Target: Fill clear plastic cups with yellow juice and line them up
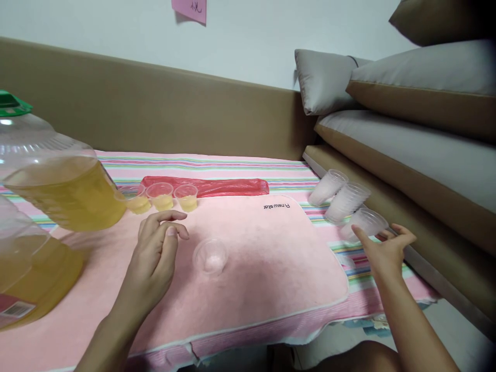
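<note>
My left hand (158,245) hovers over the pink mat, fingers loosely bent and nothing in them. Just right of it, a clear plastic cup (211,257) stands on the mat. Beyond the fingertips are three clear cups with yellow liquid: a left cup (137,202), a middle cup (163,199) and a right cup (188,199). At the right, my right hand (387,248) has its thumb and fingers around the end of the nearest stack of plastic cups (362,225), which lies on its side. Two more stacks, a middle stack (346,201) and a far stack (327,187), lie behind it.
Two large clear jugs of yellow liquid, a far jug (73,191) with a green top and a near jug (34,279), occupy the left. A red plastic bag (232,187) lies behind the pink mat (271,268). Stacked cushions (418,144) border the right side.
</note>
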### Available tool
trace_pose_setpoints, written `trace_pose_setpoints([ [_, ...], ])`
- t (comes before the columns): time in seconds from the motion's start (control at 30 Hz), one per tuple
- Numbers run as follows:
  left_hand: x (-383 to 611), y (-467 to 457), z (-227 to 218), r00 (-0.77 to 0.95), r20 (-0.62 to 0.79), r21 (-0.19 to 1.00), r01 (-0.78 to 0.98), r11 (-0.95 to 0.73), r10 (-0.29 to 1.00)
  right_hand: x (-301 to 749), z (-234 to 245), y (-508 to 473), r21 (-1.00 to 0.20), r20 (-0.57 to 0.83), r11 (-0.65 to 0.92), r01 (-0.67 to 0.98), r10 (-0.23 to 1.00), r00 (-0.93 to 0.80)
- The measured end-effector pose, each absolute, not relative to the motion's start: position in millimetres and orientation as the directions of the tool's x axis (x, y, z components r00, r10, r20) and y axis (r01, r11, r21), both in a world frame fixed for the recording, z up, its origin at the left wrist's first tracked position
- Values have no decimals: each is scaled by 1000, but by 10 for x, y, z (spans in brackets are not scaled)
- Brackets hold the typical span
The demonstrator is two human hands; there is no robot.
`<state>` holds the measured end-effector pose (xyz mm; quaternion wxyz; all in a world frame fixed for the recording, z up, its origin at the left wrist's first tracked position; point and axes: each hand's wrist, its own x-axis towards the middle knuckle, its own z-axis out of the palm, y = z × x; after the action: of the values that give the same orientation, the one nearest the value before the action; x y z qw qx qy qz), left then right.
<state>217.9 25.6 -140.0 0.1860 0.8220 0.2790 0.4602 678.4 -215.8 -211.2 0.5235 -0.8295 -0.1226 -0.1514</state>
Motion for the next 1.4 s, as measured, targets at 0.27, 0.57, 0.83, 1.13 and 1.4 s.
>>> trace_pose_setpoints([
  [0.27, 2182, 246, -1345, 390, 686, 538, 296, -789, 614, 6806, -2170, -2169, -820, 407, -405, 405, 86, 910],
  [0.57, 2173, 253, -1366, 301, 764, 489, 308, -816, 571, 6744, -2008, -2199, -665, 721, -397, 633, -122, 682],
  [0.83, 2197, 274, -1470, 111, 704, 687, 143, -713, 701, 5934, -1703, -1769, -455, 883, -73, 887, 94, 461],
  [1.13, 2162, 196, -1417, 88, 560, 810, 148, -567, 824, 4646, -1577, -1156, -490, 697, 307, 816, 699, 156],
  [1.4, 2133, 173, -1374, 120, 509, 837, 162, -522, 852, 4108, -1856, -1003, -756, 471, 248, 605, 849, 241],
])
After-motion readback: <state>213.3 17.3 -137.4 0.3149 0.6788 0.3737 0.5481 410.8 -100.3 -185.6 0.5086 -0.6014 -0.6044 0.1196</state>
